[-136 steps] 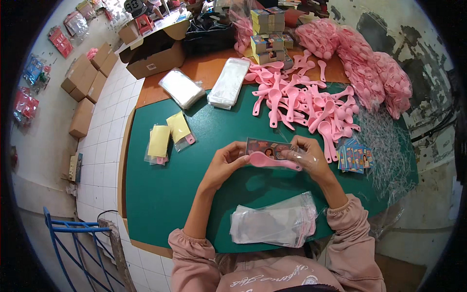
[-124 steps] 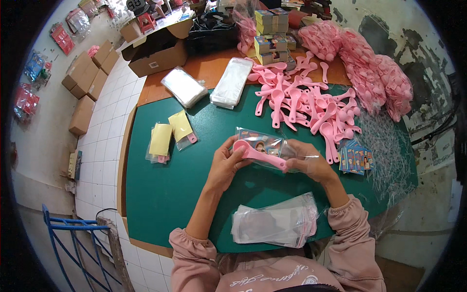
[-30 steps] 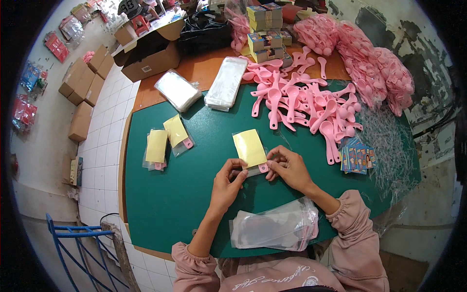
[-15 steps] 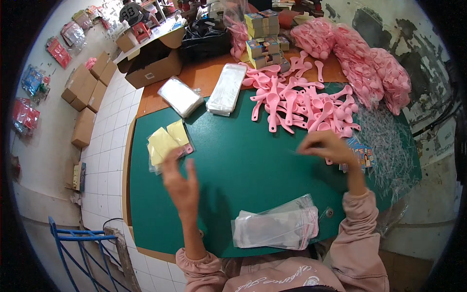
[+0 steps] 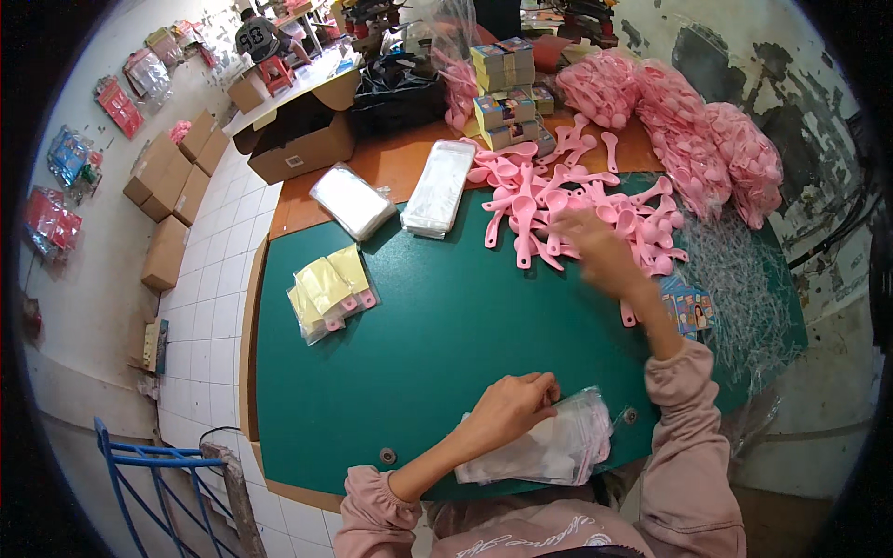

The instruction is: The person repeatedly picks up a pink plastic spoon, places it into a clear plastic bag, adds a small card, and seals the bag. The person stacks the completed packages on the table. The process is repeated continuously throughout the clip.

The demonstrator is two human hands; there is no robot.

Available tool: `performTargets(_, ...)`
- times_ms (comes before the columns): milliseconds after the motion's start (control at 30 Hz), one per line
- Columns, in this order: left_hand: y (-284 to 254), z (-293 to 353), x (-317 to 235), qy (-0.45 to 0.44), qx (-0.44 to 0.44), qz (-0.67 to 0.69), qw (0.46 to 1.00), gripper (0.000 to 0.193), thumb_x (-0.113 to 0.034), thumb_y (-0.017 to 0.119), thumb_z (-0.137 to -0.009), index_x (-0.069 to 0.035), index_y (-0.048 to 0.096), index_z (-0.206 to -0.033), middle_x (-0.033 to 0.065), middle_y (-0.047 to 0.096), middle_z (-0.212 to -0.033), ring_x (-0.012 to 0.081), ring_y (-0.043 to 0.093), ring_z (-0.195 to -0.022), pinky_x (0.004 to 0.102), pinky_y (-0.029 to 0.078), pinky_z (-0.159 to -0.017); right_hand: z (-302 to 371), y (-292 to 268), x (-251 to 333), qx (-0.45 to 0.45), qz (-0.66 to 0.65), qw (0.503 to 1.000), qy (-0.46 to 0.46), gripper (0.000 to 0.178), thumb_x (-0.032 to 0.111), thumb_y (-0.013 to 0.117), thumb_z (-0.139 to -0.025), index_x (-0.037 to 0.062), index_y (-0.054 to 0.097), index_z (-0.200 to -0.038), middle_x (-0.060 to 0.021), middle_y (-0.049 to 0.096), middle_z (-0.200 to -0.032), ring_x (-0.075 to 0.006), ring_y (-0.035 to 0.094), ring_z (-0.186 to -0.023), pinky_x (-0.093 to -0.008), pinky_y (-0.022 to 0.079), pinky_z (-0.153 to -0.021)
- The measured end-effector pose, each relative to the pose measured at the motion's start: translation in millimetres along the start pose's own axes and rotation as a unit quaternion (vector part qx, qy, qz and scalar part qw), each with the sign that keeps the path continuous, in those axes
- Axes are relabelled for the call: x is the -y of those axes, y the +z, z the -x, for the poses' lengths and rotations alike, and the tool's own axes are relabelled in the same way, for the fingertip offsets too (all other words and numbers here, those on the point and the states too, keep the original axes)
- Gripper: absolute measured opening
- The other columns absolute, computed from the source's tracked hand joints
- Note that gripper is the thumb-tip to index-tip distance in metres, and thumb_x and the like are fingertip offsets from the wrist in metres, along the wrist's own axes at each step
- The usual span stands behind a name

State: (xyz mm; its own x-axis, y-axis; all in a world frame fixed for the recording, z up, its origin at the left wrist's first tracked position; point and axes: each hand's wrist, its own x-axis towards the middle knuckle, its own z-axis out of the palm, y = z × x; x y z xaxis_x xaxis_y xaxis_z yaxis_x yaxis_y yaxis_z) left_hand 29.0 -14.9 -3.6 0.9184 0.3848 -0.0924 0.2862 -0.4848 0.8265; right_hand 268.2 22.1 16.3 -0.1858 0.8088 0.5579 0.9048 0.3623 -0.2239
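My left hand (image 5: 516,406) is over the upper edge of a stack of clear plastic bags (image 5: 549,451) near the front of the green table. Its fingers are pressed together; what lies between them is hidden. Farther off, my right hand (image 5: 603,256), smeared by motion, reaches over the near side of a heap of pink plastic scoops (image 5: 526,216). Whether it grips one I cannot tell. At the left lie several filled clear packets (image 5: 326,284), each showing a yellow card, some with a pink handle end.
Two stacks of clear bags (image 5: 352,201) (image 5: 437,189) lie toward the back. Bundled cards (image 5: 505,110), bulging bags of pink scoops (image 5: 684,130) and an open carton (image 5: 299,149) stand behind. Printed cards (image 5: 688,309) and clear plastic strips (image 5: 744,288) lie at right. A person (image 5: 259,39) sits far off.
My left hand has left the filled packets and come down right to the clear bags, its fingers now closed. My right hand has moved up and slightly left to the scoops.
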Motion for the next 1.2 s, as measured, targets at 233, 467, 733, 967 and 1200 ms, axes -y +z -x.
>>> performTargets(233, -29.3, -7.4, 7.3, 0.011, -0.009, 0.122, 0.992, 0.013, -0.012, 0.061, -0.081, -0.002, 0.053, -0.082, 0.0086, 0.064, -0.082, 0.0148, 0.063, -0.074, 0.0268, 0.048, -0.064, -1.1, 34.8, 16.4, 0.087, 0.104, 0.986, -0.098, 0.017, 0.007, 0.054, -0.071, 0.0071, 0.059, -0.087, -0.0044, 0.057, -0.095, -0.0200, 0.055, -0.089, -0.0325, 0.046, -0.075)
performTargets(467, -36.7, -10.4, 50.5, -0.006, -0.107, 0.337, 0.935, 0.005, -0.002, 0.049, -0.084, -0.002, 0.044, -0.086, 0.0105, 0.059, -0.100, 0.0147, 0.059, -0.089, 0.0260, 0.047, -0.074, 15.9, -7.5, 49.5, -0.233, -0.315, 0.884, 0.256, 0.009, 0.006, 0.062, -0.078, 0.0019, 0.060, -0.086, -0.0013, 0.056, -0.070, -0.0057, 0.050, -0.057, -0.0205, 0.042, -0.050)
performTargets(733, -33.3, -16.4, 49.6, -0.090, -0.108, 0.341, 0.929, 0.015, -0.008, 0.056, -0.084, -0.001, 0.049, -0.096, 0.0109, 0.063, -0.090, 0.0129, 0.060, -0.084, 0.0232, 0.048, -0.072, 37.2, -18.1, 41.5, 0.062, -0.284, 0.916, 0.278, 0.011, 0.010, 0.064, -0.075, 0.0002, 0.061, -0.080, -0.0010, 0.052, -0.058, -0.0051, 0.046, -0.053, -0.0206, 0.037, -0.048)
performTargets(967, -33.0, -14.7, 39.0, -0.060, -0.093, 0.468, 0.877, 0.021, -0.009, 0.057, -0.084, -0.003, 0.046, -0.102, 0.0128, 0.064, -0.091, 0.0152, 0.062, -0.083, 0.0233, 0.049, -0.069, 36.6, -32.7, 43.0, 0.112, -0.270, 0.911, 0.289, 0.011, 0.010, 0.064, -0.076, 0.0000, 0.060, -0.079, -0.0014, 0.056, -0.062, -0.0051, 0.049, -0.056, -0.0203, 0.038, -0.051)
performTargets(1200, -34.0, -14.4, 41.9, -0.131, -0.168, 0.490, 0.845, 0.025, -0.007, 0.060, -0.081, -0.002, 0.047, -0.102, 0.0129, 0.064, -0.090, 0.0138, 0.062, -0.080, 0.0218, 0.049, -0.069, 32.3, -14.3, 64.9, -0.144, -0.307, 0.875, 0.344, 0.012, 0.013, 0.064, -0.080, 0.0008, 0.060, -0.082, 0.0008, 0.054, -0.061, -0.0027, 0.044, -0.053, -0.0182, 0.034, -0.046)
